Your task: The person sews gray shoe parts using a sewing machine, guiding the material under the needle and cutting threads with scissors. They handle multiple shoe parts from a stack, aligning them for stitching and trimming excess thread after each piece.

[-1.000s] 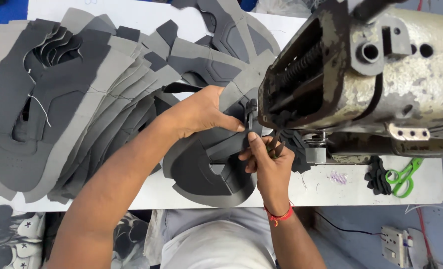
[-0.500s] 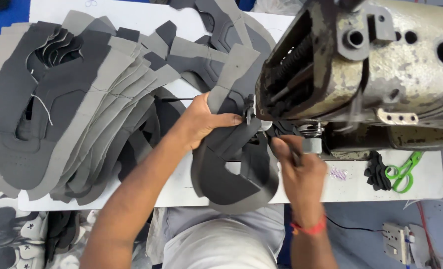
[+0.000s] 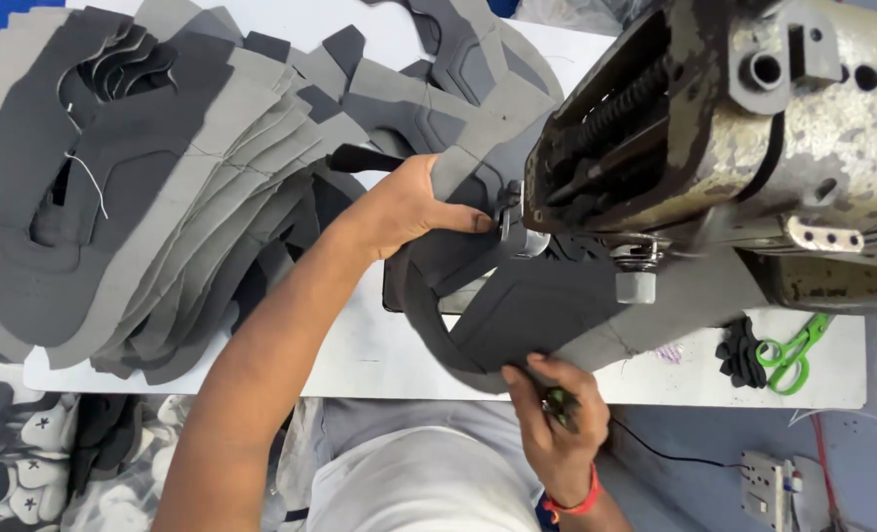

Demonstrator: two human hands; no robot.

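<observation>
1. One grey shoe-upper piece (image 3: 527,315) lies at the centre of the frame, under the head of the sewing machine (image 3: 714,148); its curved lower edge hangs over the near edge of the white table (image 3: 360,355).
2. Right hand (image 3: 552,424), lower centre: thumb and fingers are closed on the near edge of the piece, and a small dark tool with a green part (image 3: 560,404) is tucked in the palm; what kind of tool cannot be told.
3. Left hand (image 3: 409,207), centre: fingers are nearly closed, pinching the far edge of the piece just beside the presser foot (image 3: 509,212).
4. Progress, judged: this piece is in work at the needle; whether its seam is finished cannot be told.
5. Upper left: a fanned stack of grey cut pieces (image 3: 133,187) covers much of the table; whether they are sewn is unclear.
6. Right edge: green scissors (image 3: 793,350) lie beside dark scraps (image 3: 739,350).
</observation>
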